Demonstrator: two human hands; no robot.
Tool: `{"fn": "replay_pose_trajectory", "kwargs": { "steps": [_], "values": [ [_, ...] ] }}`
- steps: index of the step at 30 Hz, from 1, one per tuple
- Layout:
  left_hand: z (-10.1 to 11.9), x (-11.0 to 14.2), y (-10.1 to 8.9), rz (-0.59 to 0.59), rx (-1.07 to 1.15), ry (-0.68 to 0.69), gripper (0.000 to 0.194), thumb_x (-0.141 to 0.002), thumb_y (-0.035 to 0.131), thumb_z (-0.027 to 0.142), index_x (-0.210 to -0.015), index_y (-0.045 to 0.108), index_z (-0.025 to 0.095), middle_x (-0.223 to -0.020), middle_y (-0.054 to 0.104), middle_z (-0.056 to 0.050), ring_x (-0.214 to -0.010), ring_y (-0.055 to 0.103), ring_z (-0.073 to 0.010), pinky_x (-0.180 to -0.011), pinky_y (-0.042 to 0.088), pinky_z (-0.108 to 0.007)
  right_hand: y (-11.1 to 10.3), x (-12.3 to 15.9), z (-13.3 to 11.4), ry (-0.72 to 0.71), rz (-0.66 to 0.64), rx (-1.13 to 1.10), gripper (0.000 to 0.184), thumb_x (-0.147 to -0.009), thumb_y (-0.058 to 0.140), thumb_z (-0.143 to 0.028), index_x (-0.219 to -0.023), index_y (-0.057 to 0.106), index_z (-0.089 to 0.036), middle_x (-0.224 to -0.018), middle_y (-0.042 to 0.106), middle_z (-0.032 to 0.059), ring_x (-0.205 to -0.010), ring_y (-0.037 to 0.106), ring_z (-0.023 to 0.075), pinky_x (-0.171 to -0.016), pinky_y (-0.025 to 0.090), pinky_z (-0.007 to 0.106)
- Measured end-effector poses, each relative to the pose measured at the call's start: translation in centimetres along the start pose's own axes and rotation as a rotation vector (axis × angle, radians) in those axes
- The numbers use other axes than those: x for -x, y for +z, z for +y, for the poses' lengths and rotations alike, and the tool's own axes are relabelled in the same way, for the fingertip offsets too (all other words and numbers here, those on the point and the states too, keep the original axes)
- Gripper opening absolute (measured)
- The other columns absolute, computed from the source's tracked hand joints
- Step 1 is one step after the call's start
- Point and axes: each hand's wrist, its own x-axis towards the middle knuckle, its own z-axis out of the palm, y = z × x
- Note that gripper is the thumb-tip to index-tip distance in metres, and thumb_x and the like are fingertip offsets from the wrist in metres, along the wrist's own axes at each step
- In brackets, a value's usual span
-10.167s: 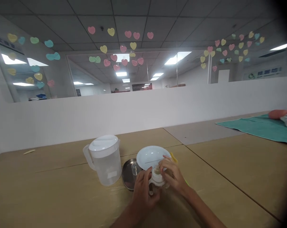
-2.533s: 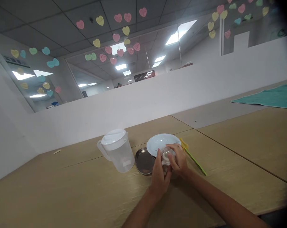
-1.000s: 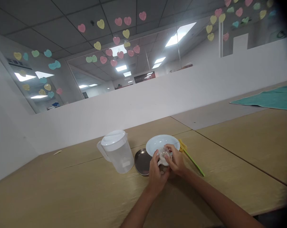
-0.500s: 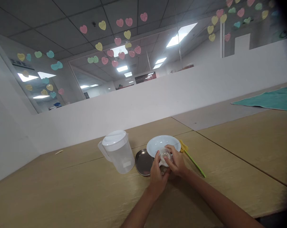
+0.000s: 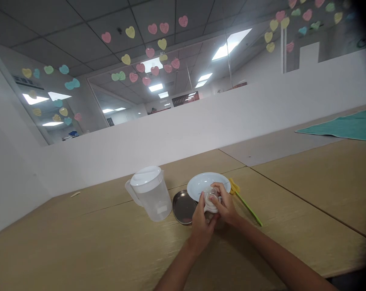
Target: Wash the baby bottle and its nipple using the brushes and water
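Both hands hold a small rounded container (image 5: 211, 199), clear on top with a white lower part, in front of the bowl. My left hand (image 5: 200, 220) is wrapped round its left side and underside. From the right, the fingers of my right hand (image 5: 227, 206) close round it, with the thumb pressed on its near face. Fingers cover much of the container, so its exact kind does not show. Just behind it stands a pale blue-white bowl (image 5: 198, 184). A round dark metal pan (image 5: 182, 208) lies left of my left hand, partly hidden by it.
A translucent pitcher (image 5: 154, 198) with a white lid stands left of the pan. Right of the bowl lies a yellow-headed tool with a green handle (image 5: 249, 208). A teal cloth (image 5: 349, 125) is at the far right. Behind the table rises a white wall (image 5: 158, 133) with windows.
The container has turned slightly in my hands, showing more of its white part. My right fingers have shifted a little on it. Everything else stays put.
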Motion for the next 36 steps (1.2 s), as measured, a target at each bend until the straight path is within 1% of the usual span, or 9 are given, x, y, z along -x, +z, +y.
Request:
{"fn": "replay_pose_trajectory", "kwargs": {
  "steps": [4, 8, 12, 14, 17, 21, 24, 28, 36],
  "values": [
    [0.3, -0.1, -0.2, -0.03, 0.028, 0.009, 0.072, -0.081, 0.056, 0.028, -0.141, 0.017, 0.018, -0.132, 0.048, -0.014, -0.125, 0.041, -0.0238, -0.102, 0.035, -0.04, -0.2, 0.3, 0.3, -0.057, 0.034, 0.141, 0.035, -0.084, 0.047, -0.038, -0.113, 0.043, -0.019, -0.093, 0.063, 0.0067, -0.081, 0.061, 0.0185, -0.072, 0.048, 0.03],
    [0.8, -0.3, -0.3, -0.034, 0.088, -0.004, 0.077, -0.081, 0.057, 0.027, -0.142, 0.011, 0.02, -0.13, 0.05, -0.013, -0.121, 0.046, -0.0226, -0.1, 0.036, -0.039, -0.1, 0.7, 1.2, -0.181, 0.147, 0.245, 0.042, -0.084, 0.048, -0.036, -0.12, 0.04, -0.018, -0.11, 0.059, 0.0134, -0.098, 0.058, 0.0241, -0.082, 0.048, 0.038],
    [0.8, -0.3, -0.1, -0.035, 0.087, -0.014, 0.079, -0.08, 0.059, 0.031, -0.142, 0.011, 0.02, -0.132, 0.048, -0.012, -0.119, 0.047, -0.0221, -0.1, 0.037, -0.038, 0.2, 0.8, 1.3, -0.28, 0.283, 0.146, 0.046, -0.085, 0.047, -0.033, -0.127, 0.033, -0.02, -0.119, 0.052, 0.0146, -0.112, 0.051, 0.0255, -0.093, 0.042, 0.044],
    [0.8, -0.3, -0.1, -0.032, 0.067, -0.022, 0.078, -0.08, 0.059, 0.033, -0.142, 0.014, 0.02, -0.132, 0.048, -0.012, -0.121, 0.046, -0.0228, -0.101, 0.036, -0.038, 0.3, 0.5, 0.9, -0.232, 0.336, 0.02, 0.045, -0.087, 0.043, -0.033, -0.129, 0.031, -0.02, -0.123, 0.048, 0.0151, -0.114, 0.049, 0.0248, -0.094, 0.041, 0.044],
    [0.6, -0.3, -0.1, -0.031, 0.032, -0.032, 0.075, -0.08, 0.059, 0.035, -0.141, 0.019, 0.019, -0.134, 0.046, -0.013, -0.124, 0.043, -0.024, -0.102, 0.034, -0.039, 0.2, -0.4, 0.3, -0.05, 0.457, -0.131, 0.044, -0.091, 0.035, -0.036, -0.131, 0.028, -0.02, -0.121, 0.048, 0.0152, -0.102, 0.055, 0.0211, -0.086, 0.046, 0.039],
    [0.6, -0.2, -0.2, -0.025, -0.003, -0.03, 0.074, -0.08, 0.058, 0.036, -0.141, 0.021, 0.018, -0.135, 0.045, -0.014, -0.124, 0.042, -0.0248, -0.103, 0.034, -0.04, -0.7, -1.9, 1.2, 0.147, 0.55, -0.13, 0.045, -0.088, 0.041, -0.04, -0.128, 0.034, -0.021, -0.117, 0.052, 0.0125, -0.094, 0.058, 0.0181, -0.08, 0.048, 0.034],
    [0.5, -0.2, -0.3, -0.026, -0.01, -0.035, 0.074, -0.079, 0.059, 0.038, -0.14, 0.021, 0.018, -0.136, 0.044, -0.013, -0.124, 0.041, -0.0247, -0.104, 0.033, -0.04, -1.2, -2.5, 2.9, 0.267, 0.486, -0.086, 0.043, -0.083, 0.049, -0.042, -0.121, 0.043, -0.021, -0.113, 0.056, 0.0107, -0.094, 0.058, 0.0195, -0.076, 0.049, 0.033],
    [0.3, -0.2, -0.3, -0.025, -0.008, -0.038, 0.074, -0.079, 0.059, 0.038, -0.14, 0.022, 0.018, -0.136, 0.044, -0.012, -0.126, 0.04, -0.0252, -0.104, 0.032, -0.041, -1.2, -2.3, 4.3, 0.267, 0.33, -0.068, 0.039, -0.082, 0.051, -0.041, -0.116, 0.049, -0.023, -0.109, 0.059, 0.0091, -0.094, 0.058, 0.0199, -0.076, 0.049, 0.035],
    [0.5, -0.2, -0.3, -0.029, -0.02, -0.012, 0.072, -0.08, 0.059, 0.037, -0.14, 0.024, 0.019, -0.137, 0.042, -0.013, -0.126, 0.04, -0.025, -0.104, 0.032, -0.041, -0.9, -2.2, 3.4, 0.225, 0.179, 0.047, 0.038, -0.075, 0.054, -0.03, -0.112, 0.052, -0.024, -0.111, 0.058, 0.007, -0.093, 0.057, 0.0201, -0.078, 0.049, 0.038]
  ]
}}
